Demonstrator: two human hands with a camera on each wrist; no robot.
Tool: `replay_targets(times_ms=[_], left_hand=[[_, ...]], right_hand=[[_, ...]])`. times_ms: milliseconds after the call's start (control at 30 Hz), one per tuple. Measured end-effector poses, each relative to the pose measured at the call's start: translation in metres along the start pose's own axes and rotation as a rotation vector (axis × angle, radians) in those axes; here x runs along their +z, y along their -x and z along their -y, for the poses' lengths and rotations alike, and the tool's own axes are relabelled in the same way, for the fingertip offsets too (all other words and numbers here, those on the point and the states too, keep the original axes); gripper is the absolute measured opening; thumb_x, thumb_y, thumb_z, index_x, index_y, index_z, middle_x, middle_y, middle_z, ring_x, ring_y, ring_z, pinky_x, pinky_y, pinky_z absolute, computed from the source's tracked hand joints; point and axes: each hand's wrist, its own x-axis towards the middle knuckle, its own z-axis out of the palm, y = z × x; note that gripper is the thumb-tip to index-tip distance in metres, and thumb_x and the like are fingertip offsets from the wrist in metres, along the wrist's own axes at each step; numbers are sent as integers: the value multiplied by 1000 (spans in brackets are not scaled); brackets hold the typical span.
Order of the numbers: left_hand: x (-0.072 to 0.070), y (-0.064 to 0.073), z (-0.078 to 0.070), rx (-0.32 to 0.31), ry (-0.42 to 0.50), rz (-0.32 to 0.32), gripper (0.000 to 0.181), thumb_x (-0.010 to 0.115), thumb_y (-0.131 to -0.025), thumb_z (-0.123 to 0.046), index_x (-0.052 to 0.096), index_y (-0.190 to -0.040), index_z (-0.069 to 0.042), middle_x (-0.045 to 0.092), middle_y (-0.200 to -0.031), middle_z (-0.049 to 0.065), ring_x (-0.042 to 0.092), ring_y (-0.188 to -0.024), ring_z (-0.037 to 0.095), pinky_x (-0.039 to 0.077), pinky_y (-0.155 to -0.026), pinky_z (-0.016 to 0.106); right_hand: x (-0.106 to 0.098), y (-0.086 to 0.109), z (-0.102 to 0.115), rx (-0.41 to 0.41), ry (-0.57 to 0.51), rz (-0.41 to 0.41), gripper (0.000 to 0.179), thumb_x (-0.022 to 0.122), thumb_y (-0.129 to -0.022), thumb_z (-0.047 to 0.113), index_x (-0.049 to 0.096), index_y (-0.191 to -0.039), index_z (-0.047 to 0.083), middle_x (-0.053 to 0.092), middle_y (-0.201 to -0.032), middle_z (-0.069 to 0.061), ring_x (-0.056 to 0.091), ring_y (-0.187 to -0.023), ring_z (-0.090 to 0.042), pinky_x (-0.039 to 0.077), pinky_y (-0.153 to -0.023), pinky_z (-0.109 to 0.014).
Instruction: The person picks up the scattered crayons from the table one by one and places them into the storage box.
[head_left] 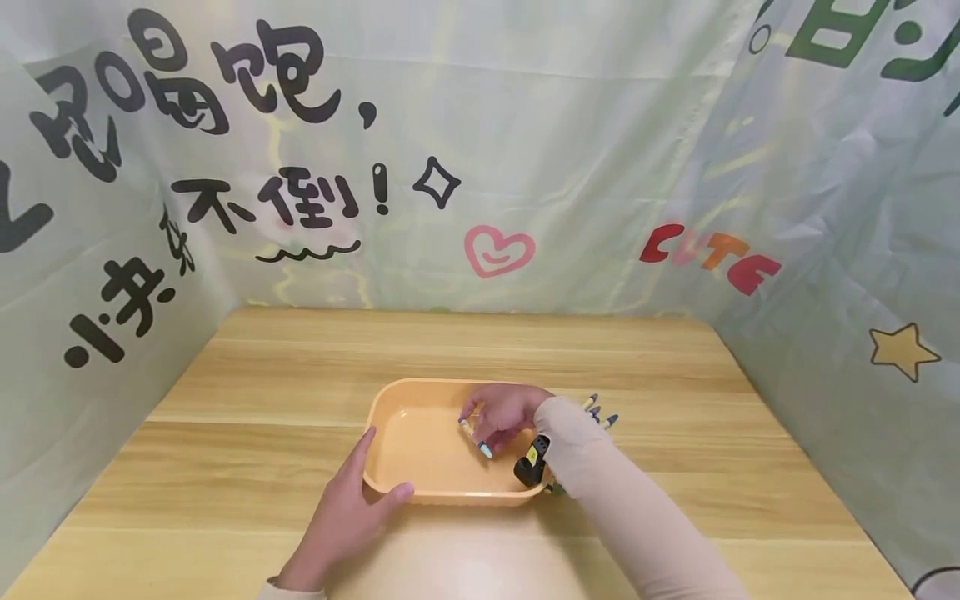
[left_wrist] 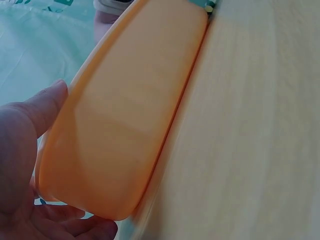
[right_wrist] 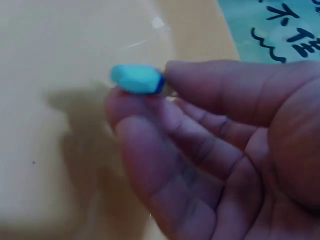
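Observation:
A shallow orange plastic tray sits on the wooden table. My left hand grips its left end, thumb on the near rim and fingers around the corner; in the left wrist view the thumb touches the tray's rim. Over the tray's right half, my right hand pinches a slim marker with a pale barrel and blue ends. One turquoise, faceted end of it, with a dark blue band, sticks out between thumb and fingers in the right wrist view.
Several similar markers with dark blue ends lie just beyond the tray's right side, partly hidden by the right sleeve. A black wrist camera hangs at the right wrist. Printed cloth walls enclose the table's back and sides.

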Motion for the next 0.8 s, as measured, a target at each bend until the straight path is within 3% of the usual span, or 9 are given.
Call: replay_targets(times_ms=[200,667,800], left_hand=[[1,0,2,24,-1,-15,98,70,-85,-48,16,-154,-5,24,-154,25,29,-136,47,27,-106,62],[3,-3,1,41,8,-28,98,70,-85,-48,17,-154,-4,24,-154,24,31,-136,46,28,-107,61],[3,-1,2,31,-4,-23,98,69,-86,-50,16,-154,-4,23,-154,25,28,-136,47,27,-106,63]], right_hand=[[6,-3,-1,49,149,-62,33,71,-79,-9,57,-106,6,58,-64,-10,56,-51,-16,50,-47,-22],[6,-2,-1,64,185,-93,32,78,-78,-1,57,-102,9,63,-64,-10,59,-52,-14,50,-47,-22],[6,0,0,49,175,-83,26,74,-83,3,56,-101,7,63,-64,-11,58,-52,-15,48,-46,-22]])
